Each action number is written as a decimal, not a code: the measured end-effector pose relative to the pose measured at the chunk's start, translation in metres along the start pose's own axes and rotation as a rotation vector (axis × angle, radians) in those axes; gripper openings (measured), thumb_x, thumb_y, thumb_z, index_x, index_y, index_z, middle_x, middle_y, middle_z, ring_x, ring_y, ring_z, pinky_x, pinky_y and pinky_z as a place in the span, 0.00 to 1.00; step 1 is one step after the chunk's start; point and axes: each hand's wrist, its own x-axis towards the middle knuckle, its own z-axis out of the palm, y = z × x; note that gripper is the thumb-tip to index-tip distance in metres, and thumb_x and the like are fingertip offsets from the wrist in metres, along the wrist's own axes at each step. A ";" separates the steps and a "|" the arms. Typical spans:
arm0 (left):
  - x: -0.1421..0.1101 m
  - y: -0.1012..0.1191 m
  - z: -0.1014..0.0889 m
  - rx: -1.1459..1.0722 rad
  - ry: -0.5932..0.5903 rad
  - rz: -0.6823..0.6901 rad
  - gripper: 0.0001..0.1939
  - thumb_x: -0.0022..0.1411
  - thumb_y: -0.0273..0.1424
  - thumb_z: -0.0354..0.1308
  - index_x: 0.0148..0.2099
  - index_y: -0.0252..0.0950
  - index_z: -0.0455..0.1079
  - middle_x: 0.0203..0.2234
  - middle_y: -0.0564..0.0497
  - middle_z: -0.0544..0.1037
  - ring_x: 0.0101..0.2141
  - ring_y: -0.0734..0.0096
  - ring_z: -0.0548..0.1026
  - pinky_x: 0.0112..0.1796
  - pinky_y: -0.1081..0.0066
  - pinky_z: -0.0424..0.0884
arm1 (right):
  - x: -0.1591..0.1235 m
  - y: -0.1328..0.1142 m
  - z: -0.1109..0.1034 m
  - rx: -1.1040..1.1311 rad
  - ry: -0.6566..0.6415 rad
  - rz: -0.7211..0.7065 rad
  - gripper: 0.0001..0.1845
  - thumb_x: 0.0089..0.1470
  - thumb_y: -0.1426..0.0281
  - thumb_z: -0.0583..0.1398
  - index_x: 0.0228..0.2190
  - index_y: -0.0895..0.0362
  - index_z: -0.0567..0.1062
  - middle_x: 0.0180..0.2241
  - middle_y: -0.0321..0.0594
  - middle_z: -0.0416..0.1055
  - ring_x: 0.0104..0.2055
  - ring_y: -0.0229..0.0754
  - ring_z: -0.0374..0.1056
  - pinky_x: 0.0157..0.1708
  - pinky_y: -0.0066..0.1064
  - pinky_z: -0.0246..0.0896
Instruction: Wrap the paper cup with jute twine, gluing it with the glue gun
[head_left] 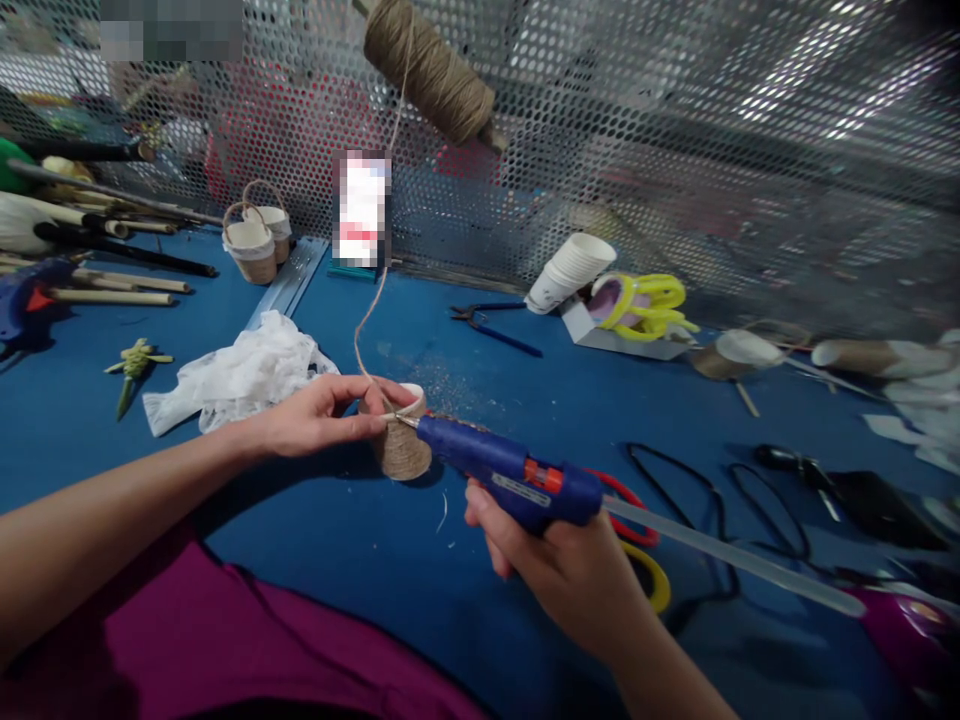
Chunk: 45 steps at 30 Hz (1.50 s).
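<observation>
My left hand grips a paper cup wrapped in twine, thumb and fingers closed near its rim. My right hand is wrapped round the handle of a blue hot glue gun. The metal nozzle meets the cup just below the rim, beside my left fingertips. A clear glue stick juts from the back of the gun. From the cup, a strand of twine runs up to a large twine spool on the mesh panel.
White lace lies left of the cup, near a green woven piece. Behind are small handled baskets, a phone, pliers and stacked paper cups. Scissors lie under my right wrist; a black cord is farther right.
</observation>
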 end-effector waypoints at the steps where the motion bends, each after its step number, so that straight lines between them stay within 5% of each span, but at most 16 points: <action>1: 0.000 0.000 0.000 -0.001 -0.003 0.003 0.08 0.60 0.29 0.53 0.29 0.32 0.63 0.50 0.38 0.70 0.55 0.58 0.64 0.53 0.57 0.58 | 0.000 -0.001 0.000 0.004 0.011 0.010 0.09 0.52 0.65 0.55 0.23 0.56 0.68 0.11 0.28 0.61 0.13 0.32 0.61 0.17 0.24 0.61; 7: 0.000 -0.003 -0.001 -0.011 -0.005 0.030 0.07 0.60 0.28 0.53 0.29 0.32 0.64 0.49 0.39 0.71 0.54 0.58 0.64 0.52 0.58 0.59 | 0.006 0.014 -0.001 -0.044 -0.055 -0.068 0.13 0.52 0.62 0.54 0.22 0.56 0.68 0.10 0.30 0.63 0.11 0.33 0.61 0.14 0.23 0.60; 23: 0.000 -0.004 -0.001 -0.030 0.006 -0.002 0.08 0.60 0.30 0.54 0.29 0.33 0.64 0.48 0.38 0.71 0.53 0.60 0.66 0.51 0.61 0.61 | 0.011 0.022 -0.006 -0.120 0.063 -0.148 0.15 0.51 0.65 0.55 0.17 0.56 0.69 0.09 0.31 0.63 0.11 0.33 0.62 0.16 0.24 0.62; 30: 0.000 -0.006 -0.001 -0.020 0.009 0.006 0.09 0.59 0.31 0.54 0.28 0.33 0.64 0.46 0.40 0.71 0.52 0.60 0.67 0.49 0.60 0.62 | 0.018 0.015 -0.007 -0.062 0.068 0.001 0.15 0.49 0.64 0.55 0.15 0.55 0.67 0.08 0.32 0.62 0.13 0.34 0.62 0.19 0.27 0.64; 39: -0.001 -0.004 0.000 0.023 0.012 0.015 0.08 0.60 0.29 0.53 0.28 0.33 0.65 0.47 0.39 0.72 0.52 0.59 0.67 0.50 0.59 0.62 | 0.027 0.020 -0.001 0.097 0.070 0.124 0.15 0.47 0.61 0.57 0.16 0.56 0.67 0.06 0.30 0.58 0.10 0.32 0.56 0.13 0.26 0.55; 45: 0.000 -0.002 0.000 0.011 0.008 0.013 0.07 0.59 0.29 0.54 0.28 0.33 0.65 0.48 0.39 0.72 0.53 0.57 0.66 0.51 0.56 0.60 | 0.040 0.024 -0.013 0.283 -0.015 0.185 0.12 0.46 0.62 0.58 0.30 0.59 0.71 0.09 0.27 0.58 0.12 0.32 0.54 0.14 0.26 0.53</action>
